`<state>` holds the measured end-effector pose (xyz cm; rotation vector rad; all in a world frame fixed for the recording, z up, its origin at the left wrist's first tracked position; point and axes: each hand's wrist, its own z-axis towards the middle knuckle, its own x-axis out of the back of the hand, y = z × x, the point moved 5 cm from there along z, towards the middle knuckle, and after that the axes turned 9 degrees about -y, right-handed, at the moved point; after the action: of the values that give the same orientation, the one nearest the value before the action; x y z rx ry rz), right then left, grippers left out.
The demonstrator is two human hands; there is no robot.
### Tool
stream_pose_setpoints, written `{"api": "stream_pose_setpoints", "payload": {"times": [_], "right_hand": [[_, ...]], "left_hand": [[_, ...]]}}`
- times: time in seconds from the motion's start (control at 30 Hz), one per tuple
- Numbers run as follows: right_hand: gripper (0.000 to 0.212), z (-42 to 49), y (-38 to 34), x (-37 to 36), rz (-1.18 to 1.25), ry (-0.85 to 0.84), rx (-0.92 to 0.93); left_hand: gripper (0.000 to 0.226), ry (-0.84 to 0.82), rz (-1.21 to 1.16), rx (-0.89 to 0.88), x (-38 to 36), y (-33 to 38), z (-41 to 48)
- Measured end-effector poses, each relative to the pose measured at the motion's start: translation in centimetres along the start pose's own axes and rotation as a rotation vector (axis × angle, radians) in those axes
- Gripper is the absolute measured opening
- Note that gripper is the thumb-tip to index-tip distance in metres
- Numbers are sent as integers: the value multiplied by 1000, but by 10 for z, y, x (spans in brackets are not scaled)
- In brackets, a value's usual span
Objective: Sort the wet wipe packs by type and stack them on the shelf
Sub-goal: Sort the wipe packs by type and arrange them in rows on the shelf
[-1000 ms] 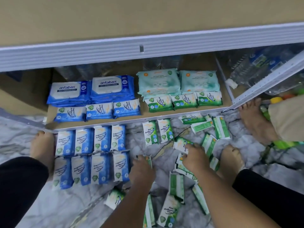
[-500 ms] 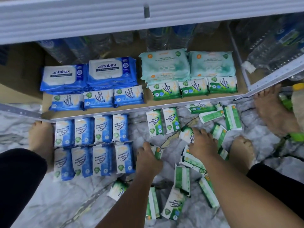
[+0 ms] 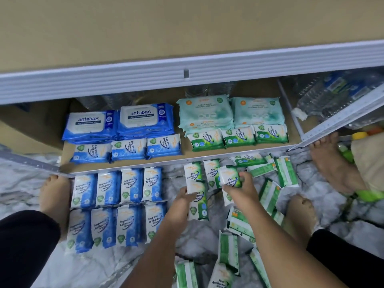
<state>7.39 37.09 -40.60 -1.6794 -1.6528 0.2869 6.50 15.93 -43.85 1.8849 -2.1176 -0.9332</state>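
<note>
Green packs [image 3: 270,196] loose on floor [image 3: 172,174], near right; blue packs [image 3: 116,188] rowed left, mirroring shelf [image 3: 166,162] columns. Left hand [image 3: 180,204], right hand [image 3: 244,189] each grip one green pack, likely aligning row.

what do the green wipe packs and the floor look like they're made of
The green wipe packs look like soft printed plastic film, glossy, going by the sheen and crimped ends. The floor is probably polished marble or marble-look tile: grey veins on white with a slight shine.
</note>
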Motion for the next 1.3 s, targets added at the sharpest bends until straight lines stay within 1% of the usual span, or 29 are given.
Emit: {"api": "stream_pose_setpoints", "payload": {"times": [0.07, 0.13, 0.2, 0.3, 0.4, 0.47, 0.53, 0.6, 0.67, 0.77, 0.8, 0.9, 1.13, 1.2, 1.3], "right_hand": [[57, 10, -4, -6, 82, -43, -21], [65, 19, -8, -11, 89, -66, -13], [69, 26, -10, -12, 62, -69, 6], [69, 37, -9, -16, -20, -61, 30], [65, 50, -4, -25, -111, -71, 22], [62, 55, -3, -33, -157, -76, 29], [60, 59, -5, -42, -209, -78, 42], [63, 61, -7, -49, -254, -57, 73], [68, 63, -7, -52, -302, 3, 104], [70, 64, -5, -53, -394, 42, 129], [70, 64, -4, -53, -428, 47, 133], [69, 63, -4, -48, -527, 83, 112], [55, 33, -5, -21, -452, 128, 80], [52, 15, -2, -14, -438, 116, 73], [52, -16, 11, -9, -432, 78, 37]], "left_hand": [[27, 20, 4, -17, 7, -4, 14], [28, 54, 48, -50, 11, 4, 19], [33, 84, 123, -128, 9, 19, 18], [24, 212, 202, -224, 14, 38, 28], [23, 309, 297, -273, 19, 47, 47], [26, 354, 350, -261, 20, 47, 58], [24, 401, 411, -252, 20, 49, 64], [19, 452, 455, -239, 20, 49, 69], [15, 493, 479, -220, 20, 48, 69], [17, 534, 563, -254, 21, 47, 72], [18, 543, 576, -266, 21, 49, 72], [26, 523, 549, -227, 19, 54, 69], [33, 511, 610, -183, 23, 48, 32], [30, 503, 638, -164, 22, 37, 11], [17, 451, 629, -91, 20, 14, -27]]}}
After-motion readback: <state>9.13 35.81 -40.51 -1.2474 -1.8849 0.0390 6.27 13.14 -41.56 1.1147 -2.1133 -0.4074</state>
